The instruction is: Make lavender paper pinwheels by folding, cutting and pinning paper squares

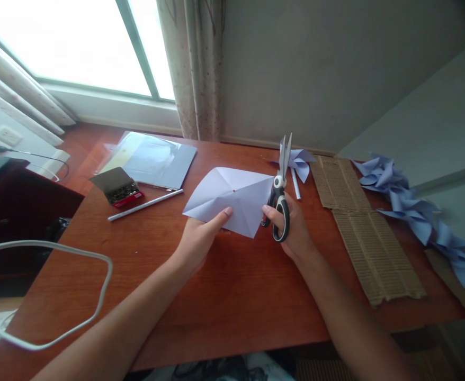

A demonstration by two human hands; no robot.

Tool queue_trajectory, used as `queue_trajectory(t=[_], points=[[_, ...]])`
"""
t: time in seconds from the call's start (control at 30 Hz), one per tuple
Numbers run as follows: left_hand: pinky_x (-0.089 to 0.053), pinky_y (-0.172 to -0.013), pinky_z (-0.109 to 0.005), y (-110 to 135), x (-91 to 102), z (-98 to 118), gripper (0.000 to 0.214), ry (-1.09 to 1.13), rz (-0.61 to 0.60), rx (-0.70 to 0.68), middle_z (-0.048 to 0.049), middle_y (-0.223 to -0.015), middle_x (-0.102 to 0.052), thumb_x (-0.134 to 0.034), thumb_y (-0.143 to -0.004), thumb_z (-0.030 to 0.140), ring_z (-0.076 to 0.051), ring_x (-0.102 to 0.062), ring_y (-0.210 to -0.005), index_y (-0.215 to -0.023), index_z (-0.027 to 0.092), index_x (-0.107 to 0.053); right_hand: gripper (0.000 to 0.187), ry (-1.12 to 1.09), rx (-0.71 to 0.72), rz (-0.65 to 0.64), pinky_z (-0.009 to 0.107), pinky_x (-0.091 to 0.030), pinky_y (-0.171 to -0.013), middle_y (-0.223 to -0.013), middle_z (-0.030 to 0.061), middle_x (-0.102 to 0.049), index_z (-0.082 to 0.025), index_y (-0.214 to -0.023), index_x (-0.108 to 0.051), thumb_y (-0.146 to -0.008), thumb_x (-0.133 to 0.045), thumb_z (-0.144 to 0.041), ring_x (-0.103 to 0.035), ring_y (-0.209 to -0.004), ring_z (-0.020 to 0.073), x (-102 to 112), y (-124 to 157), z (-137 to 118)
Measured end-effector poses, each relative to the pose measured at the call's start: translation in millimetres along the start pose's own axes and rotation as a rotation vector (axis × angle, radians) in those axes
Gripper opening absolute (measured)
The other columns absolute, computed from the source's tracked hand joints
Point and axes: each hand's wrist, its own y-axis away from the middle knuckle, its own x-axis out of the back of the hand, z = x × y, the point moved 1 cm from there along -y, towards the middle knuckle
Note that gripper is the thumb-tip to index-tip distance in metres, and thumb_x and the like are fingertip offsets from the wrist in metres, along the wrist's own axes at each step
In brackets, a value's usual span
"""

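A square of pale lilac paper [240, 203], creased along its diagonals and marked with a small dot in the middle, is held above the table. My left hand [200, 233] grips its near left edge, thumb on top and fingers hidden beneath. My right hand [290, 225] holds black-and-white scissors [280, 185] by the handles, blades pointing away from me and slightly apart. The right thumb lies close to the paper's right edge; whether it also pinches the paper is unclear. Behind the scissors lies a paper pinwheel [301, 161] with a white rolled stick.
Left on the wooden table [232, 307] are an open red box of small metal pieces [125, 196], a rolled paper stick [145, 205] and a plastic-wrapped paper pack [153, 159]. Corrugated cardboard [375, 254] and several pinwheels [411, 206] lie right. A white cable [107, 275] loops at left.
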Motion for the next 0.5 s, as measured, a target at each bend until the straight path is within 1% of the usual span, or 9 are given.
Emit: queue_trajectory(t=[0.17,0.33,0.5], points=[[-0.056,-0.062,-0.024,-0.2,0.4,-0.2,0.054,-0.018,0.0,0.021,-0.0084,-0.111,-0.071,-0.08,-0.08,0.037,-0.021,-0.066,-0.093,-0.129,0.018,-0.065,0.019,0.004,0.002,-0.009,0.026,-0.045,-0.052,-0.065,-0.0049,-0.059,-0.021,-0.08,-0.058,-0.074,-0.076,-0.026,-0.054,-0.057,0.0121,0.9,-0.4,0.6],[-0.057,-0.062,-0.023,0.4,0.5,-0.8,0.054,-0.015,-0.009,0.027,-0.008,-0.114,-0.071,-0.08,-0.08,0.037,-0.021,-0.066,-0.095,-0.129,0.02,-0.065,0.02,0.014,0.035,0.002,0.026,-0.045,-0.052,-0.067,-0.0047,-0.059,-0.022,-0.08,-0.057,-0.074,-0.076,-0.026,-0.053,-0.057,0.0118,2.4,0.0,-0.3],[-0.056,-0.063,-0.024,0.6,0.6,-2.7,0.053,-0.026,-0.039,0.04,-0.0089,-0.117,-0.071,-0.08,-0.08,0.039,-0.023,-0.066,-0.097,-0.128,0.02,-0.066,0.022,0.016,0.035,0.019,0.028,-0.044,-0.053,-0.068,-0.0043,-0.057,-0.022,-0.082,-0.057,-0.074,-0.077,-0.028,-0.052,-0.058,0.0127,2.7,-0.6,-0.5]])
